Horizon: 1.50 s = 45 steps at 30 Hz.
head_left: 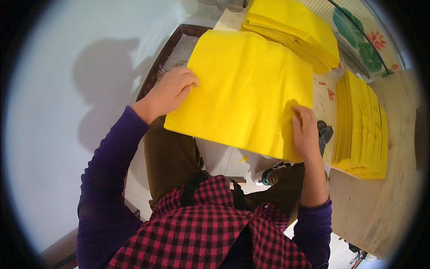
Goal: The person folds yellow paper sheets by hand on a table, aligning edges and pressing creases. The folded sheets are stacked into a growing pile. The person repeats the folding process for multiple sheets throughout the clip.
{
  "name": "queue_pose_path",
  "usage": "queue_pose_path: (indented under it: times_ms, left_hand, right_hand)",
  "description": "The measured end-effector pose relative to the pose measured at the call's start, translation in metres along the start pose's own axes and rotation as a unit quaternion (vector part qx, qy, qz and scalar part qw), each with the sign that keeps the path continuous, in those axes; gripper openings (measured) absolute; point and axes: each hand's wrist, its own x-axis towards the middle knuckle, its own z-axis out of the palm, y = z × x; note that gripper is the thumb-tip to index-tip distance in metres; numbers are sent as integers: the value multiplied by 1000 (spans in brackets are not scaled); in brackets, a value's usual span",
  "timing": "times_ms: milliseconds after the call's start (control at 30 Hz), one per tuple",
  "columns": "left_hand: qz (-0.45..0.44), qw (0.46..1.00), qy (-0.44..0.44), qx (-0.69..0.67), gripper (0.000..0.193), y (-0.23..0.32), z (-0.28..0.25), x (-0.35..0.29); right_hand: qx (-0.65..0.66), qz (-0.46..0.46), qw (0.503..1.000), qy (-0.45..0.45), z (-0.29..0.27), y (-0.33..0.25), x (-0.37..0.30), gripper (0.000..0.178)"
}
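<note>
A thick stack of large yellow paper sheets [246, 85] lies in front of me, overhanging the near edge of the wooden table [394, 179]. My left hand [172, 89] rests on the stack's left edge, fingers curled onto the top sheet. At the stack's right near corner my right hand [307, 132] presses down, fingertips pinching a small fold in the top sheet. Both sleeves are purple.
A second yellow paper stack [295, 31] lies at the back. A third, fanned stack [363, 125] sits to the right. A dark small object [325, 133] lies beside my right hand. White wall [67, 112] at left; my knees and a shoe [271, 172] below.
</note>
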Motion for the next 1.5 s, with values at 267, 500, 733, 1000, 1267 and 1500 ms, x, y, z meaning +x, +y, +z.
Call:
queue_pose_path:
  times_ms: [267,500,733,1000,1267,1500]
  left_hand:
    - [17,1000,6,-5,16,-4,-4,0]
    - [4,999,50,-18,17,-9,7,20]
    - [14,1000,12,-17,17,-1,1,-12]
    - [-21,998,62,-4,16,-9,5,15]
    - [-14,999,42,-11,16,2,10,-1]
    - [-8,995,97,-12,11,16,-2,-15]
  right_hand:
    - [31,16,999,-16,-16,4,-9,22]
    - [64,30,997,18,2,6,11,24]
    - [45,-5,999,-17,-13,-1,-32,24]
    - [24,31,999,-2,-8,7,1,26]
    - [3,-34,999,16,-2,-5,-29,25]
    - [41,-5,999,-5,-19,-9,-42,24]
